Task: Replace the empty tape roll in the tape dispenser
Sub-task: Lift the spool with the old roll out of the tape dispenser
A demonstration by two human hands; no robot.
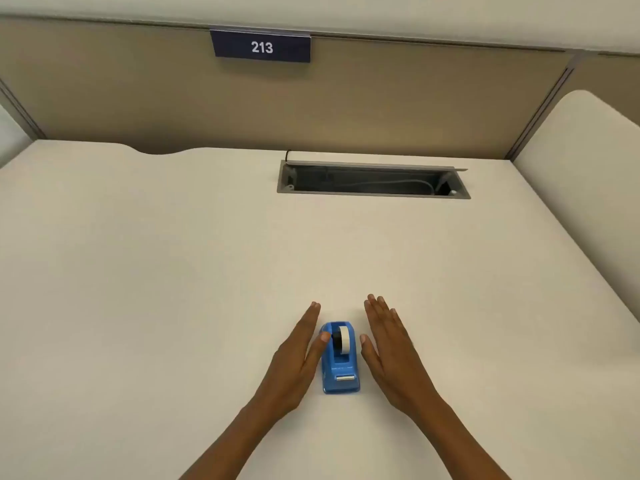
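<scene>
**Between flat hands, dispenser waiting**

Near the surface's [173, 271] front edge: blue tape dispenser [340, 362], white roll [344, 339] seated. Left hand [297, 355] and right hand [391, 351] flat, fingers spread, gripping nothing, flanking closely, likely poised to steady and lift.

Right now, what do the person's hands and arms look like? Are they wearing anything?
Both hands are bare: no gloves, rings or watch show on the left hand or the right hand. The forearms are bare too, with no sleeves in view down to the picture's bottom edge. Fingernails are short and plain.
</scene>
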